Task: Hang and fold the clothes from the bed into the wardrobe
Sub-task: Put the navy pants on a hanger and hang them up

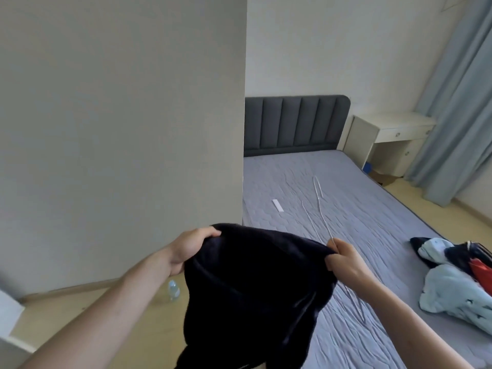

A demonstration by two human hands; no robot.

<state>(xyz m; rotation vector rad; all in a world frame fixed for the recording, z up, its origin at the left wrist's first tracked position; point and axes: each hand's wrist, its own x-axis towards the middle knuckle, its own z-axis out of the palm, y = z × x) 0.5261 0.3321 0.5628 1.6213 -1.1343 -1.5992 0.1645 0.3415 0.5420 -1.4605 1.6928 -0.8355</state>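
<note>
I hold a black garment (255, 283) up in front of me, over the left edge of the bed (354, 209). My left hand (189, 249) grips its left top corner. My right hand (343, 259) pinches its right top corner together with a thin wire hanger (318, 222) that reaches out over the mattress. A second wire hanger (317, 186) lies further up the bed. A pile of clothes (458, 283), pale blue, dark and red, lies at the bed's right side.
A white door or wardrobe panel (119, 115) fills the left. A small white strip (277, 205) lies on the mattress. A water bottle (173, 288) stands on the floor at the left. A white desk (391, 139) and blue curtains (463, 102) are at the far right.
</note>
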